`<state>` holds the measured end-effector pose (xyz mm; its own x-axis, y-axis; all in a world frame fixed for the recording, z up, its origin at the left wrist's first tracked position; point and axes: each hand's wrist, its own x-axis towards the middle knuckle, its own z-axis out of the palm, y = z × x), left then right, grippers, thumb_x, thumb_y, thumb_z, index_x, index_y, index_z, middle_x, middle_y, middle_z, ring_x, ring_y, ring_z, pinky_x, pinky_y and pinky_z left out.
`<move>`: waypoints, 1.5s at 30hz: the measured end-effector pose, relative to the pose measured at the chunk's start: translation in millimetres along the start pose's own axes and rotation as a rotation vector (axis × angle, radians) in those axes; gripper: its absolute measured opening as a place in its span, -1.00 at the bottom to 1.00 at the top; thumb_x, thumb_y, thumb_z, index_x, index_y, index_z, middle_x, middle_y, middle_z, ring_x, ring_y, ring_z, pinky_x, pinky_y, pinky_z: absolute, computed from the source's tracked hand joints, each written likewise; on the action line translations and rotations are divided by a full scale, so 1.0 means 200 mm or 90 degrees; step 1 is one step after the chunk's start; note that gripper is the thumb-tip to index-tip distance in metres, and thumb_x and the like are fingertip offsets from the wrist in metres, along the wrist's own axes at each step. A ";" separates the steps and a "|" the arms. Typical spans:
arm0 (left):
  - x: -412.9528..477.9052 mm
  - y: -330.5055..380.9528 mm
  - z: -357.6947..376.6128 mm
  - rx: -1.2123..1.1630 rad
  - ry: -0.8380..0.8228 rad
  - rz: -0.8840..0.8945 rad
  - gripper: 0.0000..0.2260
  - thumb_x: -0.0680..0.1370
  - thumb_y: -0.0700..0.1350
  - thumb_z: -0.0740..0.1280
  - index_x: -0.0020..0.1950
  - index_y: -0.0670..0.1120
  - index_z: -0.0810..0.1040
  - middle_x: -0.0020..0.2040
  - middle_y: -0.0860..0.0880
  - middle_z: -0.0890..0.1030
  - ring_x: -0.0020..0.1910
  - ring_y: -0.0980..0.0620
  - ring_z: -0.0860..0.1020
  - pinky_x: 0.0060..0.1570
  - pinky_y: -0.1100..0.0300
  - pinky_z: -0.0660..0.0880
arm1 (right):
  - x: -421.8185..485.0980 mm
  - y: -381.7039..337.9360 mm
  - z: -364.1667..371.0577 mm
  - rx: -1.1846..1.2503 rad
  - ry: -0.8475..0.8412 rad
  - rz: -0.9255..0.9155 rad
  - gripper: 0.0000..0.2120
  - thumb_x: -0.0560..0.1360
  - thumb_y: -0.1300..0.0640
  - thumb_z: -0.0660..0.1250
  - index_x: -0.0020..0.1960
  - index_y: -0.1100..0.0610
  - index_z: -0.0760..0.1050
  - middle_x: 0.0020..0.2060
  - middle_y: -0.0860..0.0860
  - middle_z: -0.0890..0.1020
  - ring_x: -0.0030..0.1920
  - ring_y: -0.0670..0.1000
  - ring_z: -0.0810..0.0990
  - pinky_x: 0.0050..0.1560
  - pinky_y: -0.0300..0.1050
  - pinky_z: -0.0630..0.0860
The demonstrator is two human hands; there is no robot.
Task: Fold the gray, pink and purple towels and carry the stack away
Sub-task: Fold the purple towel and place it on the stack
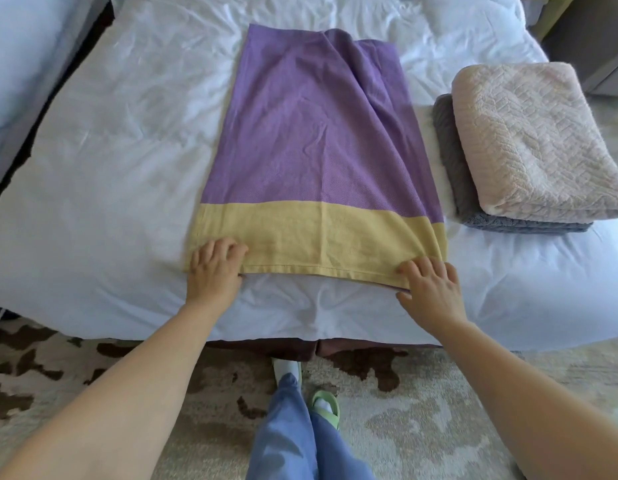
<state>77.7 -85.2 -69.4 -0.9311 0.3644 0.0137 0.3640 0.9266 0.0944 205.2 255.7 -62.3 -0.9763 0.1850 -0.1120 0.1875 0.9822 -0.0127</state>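
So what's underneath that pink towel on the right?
A folded gray towel lies under the pink towel, only its left and near edges showing; the rest is covered. Whether anything sits between them cannot be seen.

A bed [110, 202] covered in a rumpled white duvet fills the view, its foot edge toward 6 o'clock. A purple towel [311, 143] lies on the middle of it as a long strip running from 12 to 6 o'clock, with some creases along its 3 o'clock side and its yellow band [318, 237] at the 6 o'clock end. At 3 o'clock, near that strip but apart from it, a folded gray towel [449, 157] lies on the duvet with a folded pink towel [536, 140] on top of it.
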 end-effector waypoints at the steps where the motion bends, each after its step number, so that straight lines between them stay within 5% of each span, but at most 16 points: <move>1: 0.01 0.02 0.01 -0.014 0.018 0.030 -0.61 0.31 -0.29 0.48 0.12 -0.11 0.58 0.07 -0.11 0.56 0.06 -0.20 0.50 0.07 -0.06 0.39 | 0.01 -0.02 0.01 -0.005 0.001 -0.015 -0.58 0.30 0.01 0.49 0.11 0.04 0.47 0.02 0.01 0.52 0.10 0.13 0.46 0.21 0.02 0.30; 6: 0.05 0.05 0.03 -0.108 0.063 0.151 -0.70 0.30 -0.43 0.43 -0.03 -0.19 0.64 -0.09 -0.12 0.63 -0.13 -0.18 0.59 -0.22 0.02 0.54 | 0.08 -0.07 0.05 -0.005 0.022 -0.035 -0.69 0.35 0.17 0.43 0.07 0.10 0.49 -0.04 0.05 0.55 -0.02 0.16 0.51 0.01 0.01 0.42; 13: 0.03 0.01 0.03 -0.194 -0.034 0.098 -0.76 0.48 -0.30 0.31 0.07 -0.09 0.64 0.02 -0.01 0.62 0.05 -0.08 0.54 -0.15 0.11 0.49 | 0.07 -0.02 0.05 0.052 -0.084 -0.066 -0.80 0.46 0.16 0.31 0.07 0.14 0.45 -0.06 0.07 0.51 0.00 0.17 0.51 -0.22 -0.07 0.38; 19: 0.03 0.00 -0.01 -0.148 -0.176 0.103 -0.80 0.51 -0.13 0.27 0.06 0.06 0.60 0.01 0.14 0.57 0.07 0.04 0.51 -0.19 0.21 0.36 | 0.03 0.00 0.00 0.073 -0.191 -0.099 -0.77 0.47 0.12 0.24 0.13 0.05 0.46 0.02 0.00 0.49 0.09 0.10 0.48 -0.05 -0.07 0.44; 22: 0.12 0.04 -0.07 -0.114 -0.298 0.103 -0.83 0.45 0.15 0.26 -0.02 0.19 0.56 0.00 0.20 0.52 0.07 0.10 0.48 -0.08 0.17 0.40 | 0.09 -0.01 -0.05 0.138 -0.062 -0.107 -0.70 0.43 -0.09 0.35 0.09 0.03 0.51 0.02 -0.04 0.51 0.10 0.06 0.47 0.08 -0.07 0.39; 24: 0.20 0.08 -0.09 -0.141 -0.249 0.086 -0.69 0.42 0.27 0.26 0.09 0.19 0.54 0.13 0.17 0.49 0.16 0.08 0.43 0.12 0.11 0.38 | 0.19 -0.02 -0.08 0.189 0.022 -0.053 -0.59 0.46 -0.16 0.32 0.22 0.03 0.47 0.18 -0.02 0.48 0.25 0.06 0.40 0.22 -0.01 0.35; 27: 0.38 0.16 -0.06 -0.125 -0.135 0.091 -0.50 0.49 0.22 0.24 0.41 0.13 0.36 0.49 0.06 0.25 0.44 -0.02 0.24 0.41 0.04 0.15 | 0.40 -0.06 -0.08 0.193 -0.030 0.013 -0.42 0.55 -0.24 0.08 0.50 -0.06 0.11 0.52 -0.08 0.10 0.53 -0.01 -0.05 0.44 0.02 0.11; 30: 0.56 0.19 0.04 -0.054 -0.176 0.065 -0.42 0.56 0.25 0.08 0.55 0.16 0.02 0.58 0.08 -0.10 0.55 0.01 -0.09 0.49 -0.04 -0.14 | 0.56 -0.07 0.00 0.179 -0.126 0.051 -0.35 0.54 -0.30 -0.07 0.53 -0.13 -0.19 0.53 -0.18 -0.20 0.52 -0.07 -0.29 0.48 0.03 -0.06; 35: 0.63 0.09 0.19 -0.008 -0.255 0.020 -0.43 0.51 0.35 -0.19 0.48 0.28 -0.28 0.51 0.18 -0.35 0.53 0.01 -0.30 0.42 -0.22 -0.33 | 0.59 -0.02 0.08 0.100 -0.142 0.147 -0.29 0.51 -0.35 -0.20 0.55 -0.03 -0.16 0.55 -0.12 -0.13 0.54 -0.04 -0.17 0.51 -0.07 -0.16; 40: 0.91 0.05 0.16 -0.029 -0.181 -0.014 -0.43 0.55 0.31 -0.07 0.46 0.25 -0.30 0.52 0.11 -0.34 0.54 -0.10 -0.25 0.39 -0.27 -0.32 | 0.86 -0.05 -0.03 0.209 0.058 0.140 -0.49 0.58 0.02 0.22 0.48 0.14 0.25 0.51 0.04 0.19 0.51 0.11 0.14 0.47 0.08 0.13; 45: 1.37 0.14 0.18 -0.032 -0.165 0.060 -0.46 0.53 0.32 -0.22 0.43 0.25 -0.38 0.53 0.11 -0.35 0.53 -0.05 -0.30 0.39 -0.17 -0.40 | 1.31 -0.10 -0.02 0.223 -0.012 0.097 -0.45 0.60 -0.13 0.05 0.54 -0.09 0.01 0.50 -0.17 -0.14 0.54 0.00 -0.11 0.51 0.02 -0.03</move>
<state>-165.5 44.4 -98.8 -0.8543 0.4662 -0.2300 0.4408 0.8842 0.1548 -54.7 285.3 -87.2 -0.9331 0.3238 -0.1566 0.3585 0.8724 -0.3324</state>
